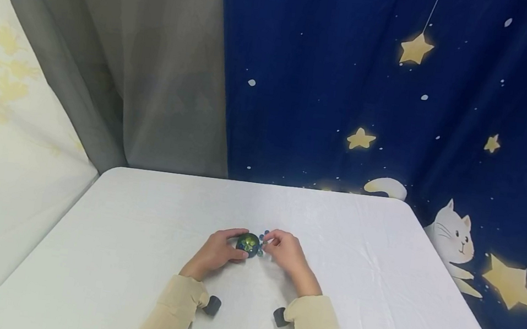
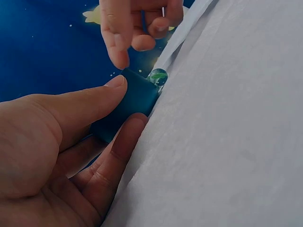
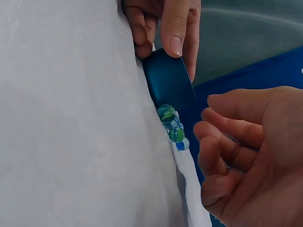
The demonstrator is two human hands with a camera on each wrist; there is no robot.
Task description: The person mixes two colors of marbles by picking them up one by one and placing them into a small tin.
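My left hand (image 1: 221, 249) grips a round dark teal container (image 2: 135, 97), thumb on one side and fingers on the other. From above, green and yellow glints show inside it. It stands on the white table. Several glass marbles (image 3: 176, 135) with green and blue swirls lie on the cloth, close against the container's right side. Just right of them is my right hand (image 1: 285, 249), its fingers loosely bent. In the right wrist view nothing shows between its thumb and fingertips. One marble (image 2: 158, 76) appears beside the container's edge in the left wrist view.
A white cloth covers the table (image 1: 149, 199). Behind it hang a grey curtain (image 1: 172, 63) and a dark blue curtain (image 1: 314, 82) with stars and a white cat. Both wrists carry a black device (image 1: 212, 306) below beige sleeves (image 1: 174, 308).
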